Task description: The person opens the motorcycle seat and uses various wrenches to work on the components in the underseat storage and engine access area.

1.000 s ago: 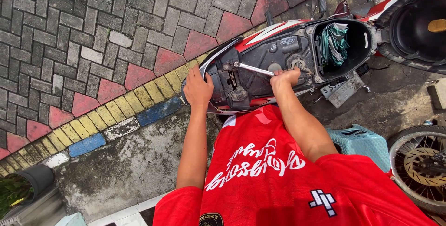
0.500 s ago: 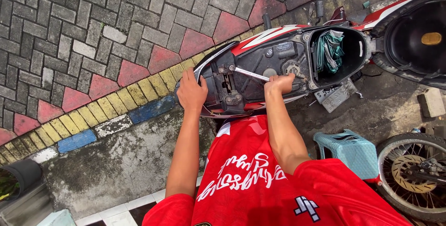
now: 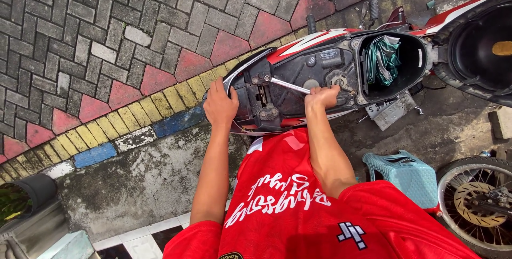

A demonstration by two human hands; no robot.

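Note:
A red, white and black scooter body [image 3: 298,46] lies open below me, its black under-seat area exposed. My right hand [image 3: 321,98] grips the end of a silver wrench [image 3: 285,85] that reaches left to a fastener near the rear frame. My left hand [image 3: 220,104] rests on the rear edge of the scooter's tail, fingers curled over the rim. A green and white folded cloth [image 3: 385,59] sits in the storage well to the right. My red shirt fills the lower frame.
A light blue plastic stool [image 3: 408,173] stands at lower right beside a loose wheel with a brake disc [image 3: 477,203]. Brick paving with a yellow and blue kerb line [image 3: 133,118] runs to the left. A dark pot [image 3: 26,197] sits lower left.
My right hand and the wrench have shifted slightly on the fastener; the view has moved a little, and my left hand stays on the tail.

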